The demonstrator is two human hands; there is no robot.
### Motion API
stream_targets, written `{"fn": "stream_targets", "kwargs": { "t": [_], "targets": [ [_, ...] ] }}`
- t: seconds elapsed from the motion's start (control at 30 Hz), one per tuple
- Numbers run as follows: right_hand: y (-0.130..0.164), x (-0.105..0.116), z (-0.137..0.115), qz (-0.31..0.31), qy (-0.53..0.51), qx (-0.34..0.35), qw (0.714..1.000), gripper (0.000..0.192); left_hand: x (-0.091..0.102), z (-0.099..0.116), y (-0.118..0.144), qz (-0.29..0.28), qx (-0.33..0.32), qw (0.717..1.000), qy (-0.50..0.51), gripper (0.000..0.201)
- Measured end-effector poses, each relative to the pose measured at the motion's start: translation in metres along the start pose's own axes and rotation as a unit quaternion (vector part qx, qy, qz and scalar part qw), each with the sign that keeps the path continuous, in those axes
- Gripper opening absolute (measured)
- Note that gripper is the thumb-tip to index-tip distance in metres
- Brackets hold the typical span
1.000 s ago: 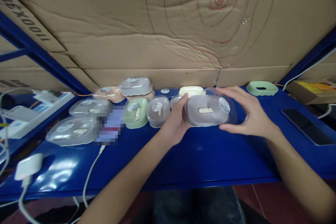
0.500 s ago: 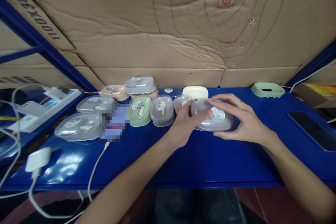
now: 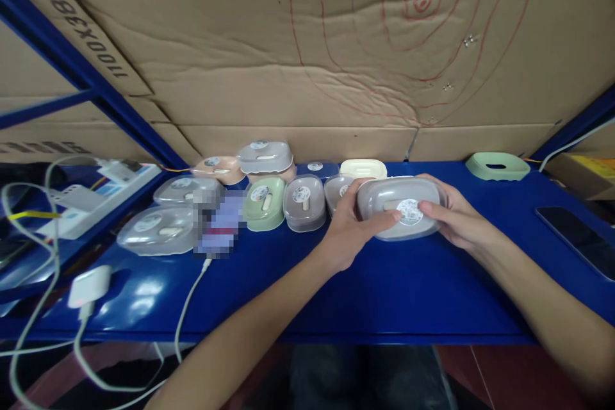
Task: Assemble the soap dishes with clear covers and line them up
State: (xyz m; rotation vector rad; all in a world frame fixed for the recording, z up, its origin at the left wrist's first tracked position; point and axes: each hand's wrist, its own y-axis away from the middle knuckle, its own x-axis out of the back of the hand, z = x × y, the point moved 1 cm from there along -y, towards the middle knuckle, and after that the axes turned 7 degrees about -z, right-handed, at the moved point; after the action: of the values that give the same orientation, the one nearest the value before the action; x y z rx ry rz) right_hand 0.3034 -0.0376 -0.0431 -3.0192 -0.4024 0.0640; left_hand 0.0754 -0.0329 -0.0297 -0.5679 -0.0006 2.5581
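Between both hands is a grey plastic box (image 3: 403, 195) with a see-through domed lid, a round white label and a small pale tab. My left hand (image 3: 353, 227) grips its left end, thumb on top of the lid near the label. At the right end my right hand (image 3: 456, 214) holds it too, its thumb pressing on the label's edge and its other fingers partly hidden behind. The box is tilted, lid towards me. Just left of it, partly covered by my left hand, stands a similar grey box (image 3: 335, 191).
Several lidded boxes, including a green one (image 3: 265, 205) and a peach one (image 3: 218, 170), stand at left. A cream piece (image 3: 364, 168) and a green open-holed piece (image 3: 498, 166) lie behind. A phone (image 3: 576, 240), white cables and a charger (image 3: 90, 286) lie on the blue table (image 3: 307, 307).
My right hand has shifted from spreading around the box's right side to gripping its end, thumb on the label. The box is tilted more towards me. The view has swung slightly left.
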Motion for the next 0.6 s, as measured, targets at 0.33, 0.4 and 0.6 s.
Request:
{"fn": "stream_targets", "kwargs": {
  "t": [0.33,0.4,0.6],
  "targets": [
    [0.003,0.019,-0.022,-0.111,0.139,0.021,0.984,0.057,-0.001,0.010,0.008,-0.069,-0.048,0.985,-0.152,0.061],
    [0.004,0.028,-0.026,-0.148,0.181,0.014,0.972,0.057,-0.004,0.007,0.011,-0.080,-0.043,0.978,-0.190,0.062],
    [0.006,0.062,-0.029,-0.001,0.176,-0.044,0.983,0.071,-0.004,0.010,0.012,-0.059,-0.092,0.971,-0.212,0.057]
  ]
}}
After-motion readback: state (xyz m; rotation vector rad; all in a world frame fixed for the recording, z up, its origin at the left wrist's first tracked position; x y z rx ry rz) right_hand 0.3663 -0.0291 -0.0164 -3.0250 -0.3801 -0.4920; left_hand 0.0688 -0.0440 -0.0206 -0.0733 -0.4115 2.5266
